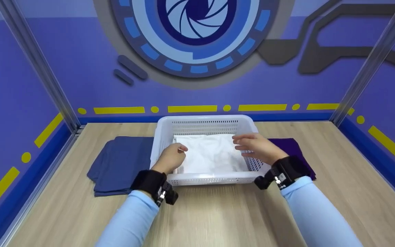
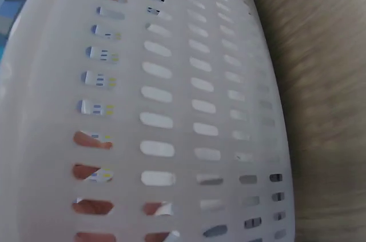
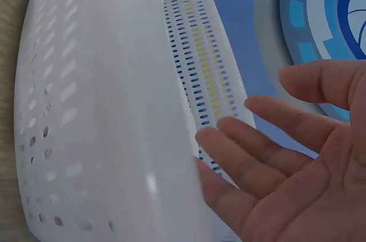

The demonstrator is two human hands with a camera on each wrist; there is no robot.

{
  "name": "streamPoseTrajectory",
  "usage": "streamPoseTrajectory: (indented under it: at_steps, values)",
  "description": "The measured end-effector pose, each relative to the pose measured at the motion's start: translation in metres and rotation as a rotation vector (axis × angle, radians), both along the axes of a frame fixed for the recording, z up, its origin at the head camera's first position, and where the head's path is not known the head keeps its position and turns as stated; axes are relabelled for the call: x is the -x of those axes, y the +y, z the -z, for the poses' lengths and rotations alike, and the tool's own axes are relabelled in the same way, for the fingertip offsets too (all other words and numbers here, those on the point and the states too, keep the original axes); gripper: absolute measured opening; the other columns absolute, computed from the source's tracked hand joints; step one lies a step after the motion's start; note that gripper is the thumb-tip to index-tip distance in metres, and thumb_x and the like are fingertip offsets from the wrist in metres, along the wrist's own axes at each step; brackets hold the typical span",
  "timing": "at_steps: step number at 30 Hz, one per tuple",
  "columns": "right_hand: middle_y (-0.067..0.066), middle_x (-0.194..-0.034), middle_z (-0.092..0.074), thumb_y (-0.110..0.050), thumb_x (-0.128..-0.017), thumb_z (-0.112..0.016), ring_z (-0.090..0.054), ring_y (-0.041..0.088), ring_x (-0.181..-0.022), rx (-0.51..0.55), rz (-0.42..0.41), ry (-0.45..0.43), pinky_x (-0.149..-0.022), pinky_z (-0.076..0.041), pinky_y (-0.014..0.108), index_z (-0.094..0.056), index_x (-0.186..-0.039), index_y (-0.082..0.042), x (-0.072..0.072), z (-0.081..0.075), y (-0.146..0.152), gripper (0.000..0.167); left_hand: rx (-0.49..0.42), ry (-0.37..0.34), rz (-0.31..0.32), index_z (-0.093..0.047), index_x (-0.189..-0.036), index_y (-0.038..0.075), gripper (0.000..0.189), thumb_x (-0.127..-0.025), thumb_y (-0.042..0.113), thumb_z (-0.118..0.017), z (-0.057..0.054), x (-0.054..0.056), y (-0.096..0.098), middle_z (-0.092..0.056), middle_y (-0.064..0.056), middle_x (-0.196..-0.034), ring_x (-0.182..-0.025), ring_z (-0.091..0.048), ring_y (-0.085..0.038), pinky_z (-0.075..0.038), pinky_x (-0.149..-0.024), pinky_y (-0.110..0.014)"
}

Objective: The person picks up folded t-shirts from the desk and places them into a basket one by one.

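A white plastic basket [image 1: 214, 177] with slotted walls stands on the wooden table. Folded white cloth [image 1: 211, 154] lies flat inside it. My left hand [image 1: 170, 157] is over the basket's left side, near the cloth's left edge, its fingers loosely bent and partly hidden. Through the slots of the basket wall [image 2: 177, 82], bits of that hand show in the left wrist view. Above the basket's right side is my right hand [image 1: 257, 147], fingers spread and relaxed, nothing in them. The right wrist view shows that palm [image 3: 297, 196] beside the basket rim [image 3: 143, 110].
Folded blue-grey cloth [image 1: 122, 164] lies left of the basket, close against it. On the right, a dark purple cloth [image 1: 291, 147] is partly covered by my right hand and wrist. A blue printed wall [image 1: 197, 96] rises behind the table [image 1: 211, 212], with panels at both sides.
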State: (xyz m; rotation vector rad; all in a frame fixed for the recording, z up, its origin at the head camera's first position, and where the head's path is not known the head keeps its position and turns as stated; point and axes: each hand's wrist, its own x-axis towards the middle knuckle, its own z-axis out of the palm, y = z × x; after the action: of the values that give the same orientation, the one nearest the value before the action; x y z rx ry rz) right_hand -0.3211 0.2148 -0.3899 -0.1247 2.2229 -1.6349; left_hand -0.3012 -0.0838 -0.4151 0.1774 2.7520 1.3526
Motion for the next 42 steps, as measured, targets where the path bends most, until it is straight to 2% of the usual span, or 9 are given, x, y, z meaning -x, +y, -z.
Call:
streamPoseTrajectory:
  at_steps: [3, 10, 13, 16, 22, 25, 30, 36, 42]
  values:
    - [0.026, -0.153, -0.042, -0.011, -0.106, -0.047, -0.046, 0.038, -0.139, 0.080, 0.047, 0.087, -0.113, -0.041, 0.046, -0.045, -0.148, 0.006, -0.003, 0.002, 0.014, 0.045, -0.045, 0.159, -0.057, -0.070, -0.108, -0.002, 0.023, -0.093, -0.001, -0.052, 0.001, -0.003, -0.003, -0.070, -0.017, -0.109, -0.101, -0.065, -0.031, -0.053, -0.091, -0.044]
    - [0.021, -0.151, -0.048, 0.004, -0.099, -0.048, -0.045, 0.033, -0.140, 0.096, 0.176, 0.305, -0.117, -0.035, 0.046, -0.051, -0.145, 0.003, -0.009, 0.014, 0.043, 0.046, -0.178, 0.579, -0.144, -0.070, -0.108, 0.000, 0.021, -0.093, -0.004, -0.056, 0.004, -0.014, -0.031, -0.063, -0.017, -0.114, -0.100, -0.064, -0.030, -0.057, -0.079, -0.042]
    - [0.019, -0.156, -0.042, 0.006, -0.098, -0.050, -0.039, 0.032, -0.144, 0.098, 0.225, 0.325, -0.118, -0.032, 0.046, -0.048, -0.148, 0.002, -0.011, 0.021, 0.049, 0.050, -0.206, 0.655, -0.180, -0.065, -0.119, -0.002, 0.027, -0.094, -0.005, -0.055, 0.007, -0.016, -0.048, -0.057, -0.019, -0.122, -0.110, -0.058, -0.032, -0.057, -0.083, -0.045]
    - [0.017, -0.161, -0.034, 0.007, -0.097, -0.052, -0.034, 0.031, -0.147, 0.127, 0.255, 0.311, -0.117, -0.033, 0.041, -0.041, -0.152, 0.002, -0.012, 0.030, 0.051, 0.057, -0.193, 0.664, -0.247, -0.057, -0.132, -0.002, 0.036, -0.096, -0.002, -0.056, 0.013, -0.015, -0.067, -0.049, -0.024, -0.132, -0.121, -0.050, -0.037, -0.050, -0.096, -0.051]
    - [0.016, -0.164, -0.029, 0.006, -0.098, -0.051, -0.034, 0.030, -0.147, 0.189, 0.301, 0.250, -0.113, -0.039, 0.035, -0.025, -0.160, -0.002, -0.015, 0.043, 0.047, 0.067, -0.057, 0.532, -0.315, -0.031, -0.155, 0.002, 0.061, -0.100, 0.009, -0.057, 0.032, -0.008, -0.103, -0.028, -0.026, -0.157, -0.143, -0.026, -0.046, -0.025, -0.115, -0.063]
    - [0.018, -0.164, -0.028, 0.004, -0.100, -0.050, -0.035, 0.032, -0.145, 0.212, 0.330, 0.226, -0.114, -0.037, 0.040, -0.018, -0.161, -0.003, -0.014, 0.047, 0.042, 0.070, 0.083, 0.364, -0.297, -0.020, -0.161, 0.008, 0.072, -0.101, 0.019, -0.059, 0.039, -0.007, -0.116, -0.014, -0.024, -0.165, -0.149, -0.010, -0.051, -0.017, -0.115, -0.071]
    - [0.018, -0.163, -0.030, -0.003, -0.102, -0.049, -0.037, 0.030, -0.143, 0.268, 0.362, 0.165, -0.114, -0.038, 0.040, -0.014, -0.162, -0.005, -0.013, 0.051, 0.039, 0.070, 0.284, 0.084, -0.204, -0.014, -0.164, 0.019, 0.079, -0.101, 0.036, -0.060, 0.044, -0.008, -0.124, 0.005, -0.025, -0.167, -0.147, 0.012, -0.058, -0.003, -0.105, -0.084]
    - [0.022, -0.158, -0.036, -0.010, -0.105, -0.047, -0.047, 0.031, -0.134, 0.352, 0.355, 0.107, -0.098, -0.051, 0.034, -0.022, -0.161, -0.004, -0.015, 0.053, 0.037, 0.061, 0.382, -0.036, -0.117, -0.017, -0.164, 0.019, 0.076, -0.103, 0.042, -0.056, 0.054, -0.001, -0.124, 0.006, -0.026, -0.166, -0.145, 0.012, -0.060, 0.001, -0.102, -0.086]
    - [0.023, -0.157, -0.038, -0.013, -0.107, -0.045, -0.048, 0.035, -0.134, 0.358, 0.340, 0.085, -0.098, -0.051, 0.039, -0.025, -0.160, -0.004, -0.016, 0.055, 0.036, 0.058, 0.459, -0.145, -0.073, -0.012, -0.164, 0.022, 0.086, -0.099, 0.053, -0.058, 0.057, 0.005, -0.123, 0.010, -0.022, -0.167, -0.143, 0.017, -0.060, 0.008, -0.097, -0.088]
